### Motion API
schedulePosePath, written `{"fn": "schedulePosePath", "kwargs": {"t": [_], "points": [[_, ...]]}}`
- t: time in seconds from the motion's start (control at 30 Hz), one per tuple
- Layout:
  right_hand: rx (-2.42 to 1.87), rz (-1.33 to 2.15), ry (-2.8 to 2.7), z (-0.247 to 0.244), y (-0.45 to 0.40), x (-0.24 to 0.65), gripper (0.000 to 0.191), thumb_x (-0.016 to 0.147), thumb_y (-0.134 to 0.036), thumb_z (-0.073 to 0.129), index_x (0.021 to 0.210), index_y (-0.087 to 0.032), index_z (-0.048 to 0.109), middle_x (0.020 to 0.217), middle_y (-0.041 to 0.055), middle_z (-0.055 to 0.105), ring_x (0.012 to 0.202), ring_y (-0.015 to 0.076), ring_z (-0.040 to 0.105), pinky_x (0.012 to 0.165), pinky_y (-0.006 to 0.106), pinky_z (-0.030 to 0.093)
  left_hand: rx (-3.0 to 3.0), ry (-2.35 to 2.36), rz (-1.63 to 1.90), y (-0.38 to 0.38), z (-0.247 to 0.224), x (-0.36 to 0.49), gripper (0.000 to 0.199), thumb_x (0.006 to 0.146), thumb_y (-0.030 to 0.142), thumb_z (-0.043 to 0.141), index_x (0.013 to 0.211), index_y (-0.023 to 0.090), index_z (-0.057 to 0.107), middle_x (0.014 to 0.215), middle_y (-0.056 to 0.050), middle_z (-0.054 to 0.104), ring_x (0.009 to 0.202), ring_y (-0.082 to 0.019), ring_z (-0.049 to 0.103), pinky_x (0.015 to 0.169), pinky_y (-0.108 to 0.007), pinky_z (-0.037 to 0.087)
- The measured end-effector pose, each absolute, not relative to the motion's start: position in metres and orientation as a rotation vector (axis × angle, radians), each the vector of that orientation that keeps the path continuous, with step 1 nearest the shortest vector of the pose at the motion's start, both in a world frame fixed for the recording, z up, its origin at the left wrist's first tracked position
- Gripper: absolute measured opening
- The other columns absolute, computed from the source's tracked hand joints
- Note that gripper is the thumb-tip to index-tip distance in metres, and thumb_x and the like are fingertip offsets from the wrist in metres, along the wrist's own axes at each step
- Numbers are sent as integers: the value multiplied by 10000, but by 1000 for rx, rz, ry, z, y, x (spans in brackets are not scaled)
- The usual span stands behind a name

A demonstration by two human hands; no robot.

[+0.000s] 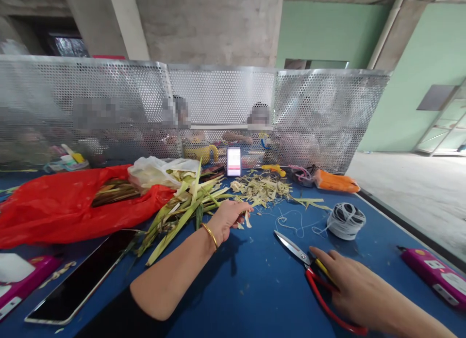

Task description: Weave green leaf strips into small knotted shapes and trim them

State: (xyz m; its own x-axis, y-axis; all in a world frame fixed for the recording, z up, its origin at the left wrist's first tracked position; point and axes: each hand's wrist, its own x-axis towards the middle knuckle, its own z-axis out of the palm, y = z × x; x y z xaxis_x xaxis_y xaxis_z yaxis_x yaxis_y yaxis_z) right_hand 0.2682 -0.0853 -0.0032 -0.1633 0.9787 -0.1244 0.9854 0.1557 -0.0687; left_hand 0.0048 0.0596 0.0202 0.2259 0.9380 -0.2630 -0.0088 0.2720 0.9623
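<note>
My left hand [233,217], with a gold bangle at the wrist, is closed in a pinch over the table. Small pale strips of plant scrap [248,219] stick out from its fingers. Beside it lies a bundle of green and yellowish dry leaves [178,217], and just beyond is a heap of cut scraps [265,187]. At the right, my right hand [345,280] is closed over the handles of red-handled scissors [291,245]. Their blades point away to the left, lying together. A yellow strip [324,270] shows under those fingers; its kind is unclear.
Left are a red plastic bag [91,202], a white bag [160,170], and a phone [83,280]. A ball of grey string [345,221], an orange packet [337,181] and a purple power strip [433,275] lie right. Behind a perforated metal screen [222,95] sit other people.
</note>
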Motion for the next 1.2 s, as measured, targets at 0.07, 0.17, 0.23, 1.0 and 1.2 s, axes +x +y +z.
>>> {"fn": "schedulePosePath", "kwargs": {"t": [0.07, 0.17, 0.23, 1.0, 1.2], "points": [[1956, -235, 2364, -1, -86, 267, 803, 606, -63, 465, 1398, -186, 419, 1186, 147, 611, 1039, 285, 618, 865, 350, 476, 1052, 1138, 869, 59, 21, 5, 143, 607, 249, 648, 629, 110, 623, 563, 8, 529, 424, -34, 317, 405, -196, 121], [2015, -234, 2324, -3, -87, 264, 698, 632, -56, 455, 1319, -175, 509, 1119, 151, 646, 994, 302, 635, 818, 362, 482, 1009, 1144, 876, 60, 21, 6, 135, 601, 239, 653, 647, 115, 623, 569, 12, 536, 422, -29, 313, 403, -190, 115], [2106, -293, 2328, -6, -86, 263, 569, 691, -88, 456, 1239, -191, 569, 1021, 129, 683, 923, 297, 655, 777, 356, 484, 972, 1143, 877, 61, 20, 7, 130, 601, 229, 657, 653, 116, 622, 578, 7, 546, 422, -30, 326, 399, -186, 117], [1958, -2266, 2320, 9, -45, 212, 668, 745, -628, 605, 1214, -161, 518, 684, -46, 388, 543, 76, 331, 500, 213, 332, 947, 1073, 921, 68, 13, 5, 209, 615, 292, 727, 707, 114, 666, 716, -30, 642, 468, -28, 396, 416, -169, 197], [2149, -2135, 2299, 11, -42, 201, 661, 693, -585, 679, 1187, -155, 585, 716, -18, 477, 557, 76, 331, 480, 200, 301, 996, 1067, 845, 62, 10, 10, 163, 622, 277, 680, 636, 116, 659, 681, -17, 617, 451, -20, 345, 429, -174, 192]]}}
